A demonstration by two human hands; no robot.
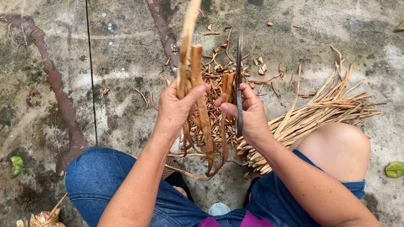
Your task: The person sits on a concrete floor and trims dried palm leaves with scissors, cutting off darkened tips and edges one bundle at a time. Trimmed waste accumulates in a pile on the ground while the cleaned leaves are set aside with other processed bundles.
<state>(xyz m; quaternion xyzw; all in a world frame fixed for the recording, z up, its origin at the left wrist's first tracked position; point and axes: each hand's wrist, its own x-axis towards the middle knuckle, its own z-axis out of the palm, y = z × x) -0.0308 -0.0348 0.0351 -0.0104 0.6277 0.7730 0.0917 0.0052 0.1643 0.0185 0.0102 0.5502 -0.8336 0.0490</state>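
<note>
Dried strips (pixel 192 73) sit gripped in the left hand (pixel 175 109); the right hand (pixel 251 115) is closed, seemingly around scissors (pixel 238 88).

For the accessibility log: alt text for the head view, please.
Left hand grips a bunch of dried leaf strips while the right hand holds scissors against them. Cut scraps litter the concrete floor; a strip pile lies right.

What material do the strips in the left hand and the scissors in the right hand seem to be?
Strips: probably dried plant leaf or stalk, matte tan-brown, fibrous and curling. Scissors: likely metal, with dark, dull, thin blades; their handles are hidden inside the right hand.
</note>
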